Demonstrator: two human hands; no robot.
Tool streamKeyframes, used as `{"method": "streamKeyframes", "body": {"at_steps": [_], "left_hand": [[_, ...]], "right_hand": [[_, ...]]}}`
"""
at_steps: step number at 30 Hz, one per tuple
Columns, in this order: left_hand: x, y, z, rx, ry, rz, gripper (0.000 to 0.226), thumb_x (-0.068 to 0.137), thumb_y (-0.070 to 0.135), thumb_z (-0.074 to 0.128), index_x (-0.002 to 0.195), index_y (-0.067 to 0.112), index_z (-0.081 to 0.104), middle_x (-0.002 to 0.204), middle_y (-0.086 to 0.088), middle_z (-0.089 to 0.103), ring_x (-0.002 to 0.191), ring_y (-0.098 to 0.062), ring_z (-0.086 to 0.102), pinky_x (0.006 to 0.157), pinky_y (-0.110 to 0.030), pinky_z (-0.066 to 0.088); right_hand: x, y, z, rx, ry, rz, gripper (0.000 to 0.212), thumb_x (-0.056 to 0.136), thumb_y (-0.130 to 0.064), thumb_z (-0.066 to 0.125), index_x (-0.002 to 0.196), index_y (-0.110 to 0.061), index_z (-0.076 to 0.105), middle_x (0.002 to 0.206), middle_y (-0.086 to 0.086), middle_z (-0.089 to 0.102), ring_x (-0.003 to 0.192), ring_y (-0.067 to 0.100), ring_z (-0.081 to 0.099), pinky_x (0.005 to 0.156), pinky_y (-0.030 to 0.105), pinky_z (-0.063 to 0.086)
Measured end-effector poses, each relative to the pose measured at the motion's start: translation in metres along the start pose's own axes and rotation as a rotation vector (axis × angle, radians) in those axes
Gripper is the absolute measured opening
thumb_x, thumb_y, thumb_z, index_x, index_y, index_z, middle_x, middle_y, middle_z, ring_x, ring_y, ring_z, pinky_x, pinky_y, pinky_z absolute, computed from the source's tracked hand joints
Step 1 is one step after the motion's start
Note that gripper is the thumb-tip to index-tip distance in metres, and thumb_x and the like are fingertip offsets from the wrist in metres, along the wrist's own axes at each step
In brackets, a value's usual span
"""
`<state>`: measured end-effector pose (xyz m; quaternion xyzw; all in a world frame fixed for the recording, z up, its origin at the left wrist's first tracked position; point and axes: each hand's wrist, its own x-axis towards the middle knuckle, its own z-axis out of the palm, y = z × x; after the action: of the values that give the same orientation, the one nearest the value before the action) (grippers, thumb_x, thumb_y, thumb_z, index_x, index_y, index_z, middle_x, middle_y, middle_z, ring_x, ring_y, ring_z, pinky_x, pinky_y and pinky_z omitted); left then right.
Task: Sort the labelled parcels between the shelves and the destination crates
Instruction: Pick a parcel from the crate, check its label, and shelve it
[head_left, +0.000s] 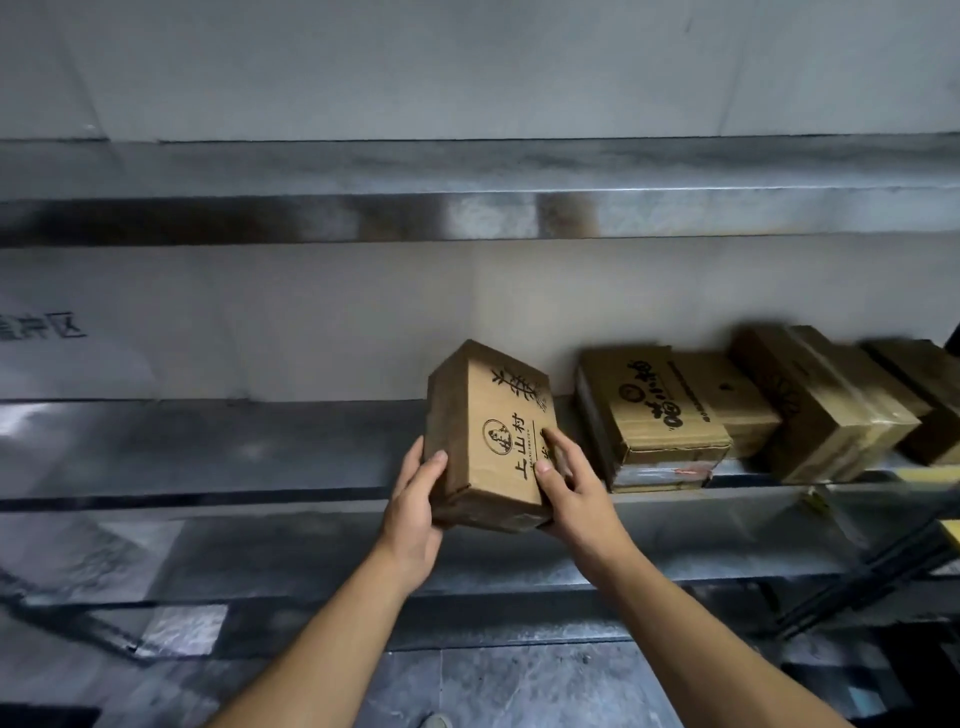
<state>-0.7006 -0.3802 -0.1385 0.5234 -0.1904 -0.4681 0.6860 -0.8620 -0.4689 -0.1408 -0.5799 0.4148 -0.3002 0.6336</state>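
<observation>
Backed by a pale grey wall (322, 312), with faint dark lettering (41, 332) at far left. Fitted with dull, scuffed metal shelving: upper shelf (467, 171) across the top, middle shelf (208, 447) at hand level, lower shelf (519, 556) beneath. Dark floor (519, 680) at the bottom edge.

On the middle shelf, to the right: a printed box (654, 415) near the front edge, then a long box (821, 405) close beside it, then an end box (930, 400) partly cut off by the frame. All brown cardboard, blurred toward the right.

Left of that row, near but apart: the held box (488, 436). Brown cardboard, oblong, tilted with the far end higher than the near end. Printed in black on the top face: a round emblem, large characters, a plant-like drawing toward the far end. Near end projecting past the middle shelf's front edge; contact with that shelf not discernible.

Gripped at the near end by both hands. Left hand (415, 499): thumb laid up the left side face, fingers curled beneath and out of sight. Right hand (571, 488): thumb pressed on the top face, forefinger stretched along the same face, remaining fingers wrapped round the right edge.
</observation>
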Motion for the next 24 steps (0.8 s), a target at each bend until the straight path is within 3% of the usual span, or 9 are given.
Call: {"method": "streamKeyframes", "body": {"at_steps": [3, 5, 7, 10, 13, 15, 18, 20, 24], "left_hand": [[-0.021, 0.003, -0.009, 0.038, 0.129, 0.090, 0.055, 0.092, 0.020, 0.062, 0.144, 0.028, 0.045, 0.128, -0.003, 0.066, 0.117, -0.023, 0.063, 0.101, -0.049, 0.049], [-0.035, 0.005, -0.019, 0.128, 0.180, 0.149, 0.056, 0.091, 0.019, 0.065, 0.142, 0.030, 0.045, 0.127, 0.002, 0.066, 0.113, -0.014, 0.064, 0.098, -0.041, 0.052], [-0.048, 0.004, -0.028, 0.266, 0.191, 0.177, 0.051, 0.092, 0.017, 0.066, 0.135, 0.039, 0.048, 0.124, 0.010, 0.065, 0.108, -0.004, 0.065, 0.089, -0.026, 0.052], [-0.066, 0.007, -0.040, 0.294, 0.211, 0.204, 0.044, 0.096, 0.013, 0.059, 0.130, 0.040, 0.051, 0.121, 0.010, 0.067, 0.109, -0.006, 0.064, 0.086, -0.021, 0.051], [-0.082, 0.021, -0.060, 0.307, 0.217, 0.248, 0.034, 0.100, 0.014, 0.050, 0.131, 0.029, 0.057, 0.128, 0.003, 0.065, 0.118, -0.008, 0.061, 0.094, -0.021, 0.049], [-0.091, 0.034, -0.077, 0.347, 0.257, 0.315, 0.033, 0.101, 0.013, 0.050, 0.125, 0.032, 0.061, 0.132, 0.004, 0.063, 0.124, -0.008, 0.057, 0.097, -0.020, 0.047], [-0.103, 0.051, -0.104, 0.410, 0.416, 0.411, 0.037, 0.098, 0.013, 0.057, 0.120, 0.042, 0.060, 0.131, 0.004, 0.060, 0.120, -0.008, 0.057, 0.092, -0.018, 0.046], [-0.113, 0.059, -0.122, 0.395, 0.520, 0.422, 0.039, 0.092, 0.028, 0.067, 0.118, 0.056, 0.055, 0.131, 0.008, 0.056, 0.117, -0.003, 0.055, 0.090, -0.022, 0.048], [-0.143, 0.073, -0.162, 0.228, 0.578, 0.376, 0.051, 0.072, 0.049, 0.072, 0.117, 0.059, 0.051, 0.135, 0.005, 0.058, 0.121, -0.014, 0.058, 0.102, -0.043, 0.050]], "right_hand": [[-0.002, -0.001, 0.009, -0.315, -0.013, -0.078, 0.038, 0.101, -0.037, 0.058, 0.137, -0.048, 0.055, 0.136, 0.000, 0.053, 0.125, 0.018, 0.056, 0.107, 0.045, 0.050], [-0.005, -0.008, 0.020, -0.343, -0.063, -0.102, 0.051, 0.087, -0.063, 0.061, 0.135, -0.047, 0.059, 0.130, 0.000, 0.057, 0.120, 0.018, 0.059, 0.105, 0.045, 0.051], [-0.015, -0.020, 0.037, -0.293, -0.146, -0.132, 0.060, 0.080, -0.072, 0.060, 0.134, -0.045, 0.058, 0.128, -0.005, 0.061, 0.117, 0.015, 0.061, 0.104, 0.043, 0.051], [-0.028, -0.030, 0.064, -0.186, -0.250, -0.174, 0.067, 0.077, -0.064, 0.068, 0.138, -0.048, 0.044, 0.130, -0.015, 0.062, 0.119, 0.009, 0.062, 0.104, 0.042, 0.052], [-0.031, -0.027, 0.083, -0.233, -0.254, -0.256, 0.076, 0.089, -0.042, 0.073, 0.152, -0.035, 0.031, 0.138, -0.016, 0.052, 0.128, 0.016, 0.057, 0.104, 0.048, 0.050], [-0.032, -0.028, 0.095, -0.195, -0.303, -0.285, 0.078, 0.090, -0.045, 0.071, 0.154, -0.038, 0.026, 0.148, -0.012, 0.048, 0.133, 0.016, 0.053, 0.104, 0.051, 0.051], [-0.038, -0.037, 0.124, -0.024, -0.395, -0.288, 0.070, 0.083, -0.056, 0.072, 0.141, -0.060, 0.034, 0.149, -0.011, 0.048, 0.135, 0.014, 0.051, 0.107, 0.052, 0.049], [-0.040, -0.040, 0.146, 0.078, -0.450, -0.250, 0.061, 0.078, -0.058, 0.073, 0.129, -0.070, 0.043, 0.146, -0.010, 0.050, 0.134, 0.020, 0.053, 0.106, 0.055, 0.049], [-0.054, -0.049, 0.193, 0.253, -0.572, -0.190, 0.047, 0.089, -0.041, 0.074, 0.128, -0.060, 0.055, 0.146, 0.001, 0.052, 0.130, 0.030, 0.057, 0.102, 0.061, 0.050]]}}
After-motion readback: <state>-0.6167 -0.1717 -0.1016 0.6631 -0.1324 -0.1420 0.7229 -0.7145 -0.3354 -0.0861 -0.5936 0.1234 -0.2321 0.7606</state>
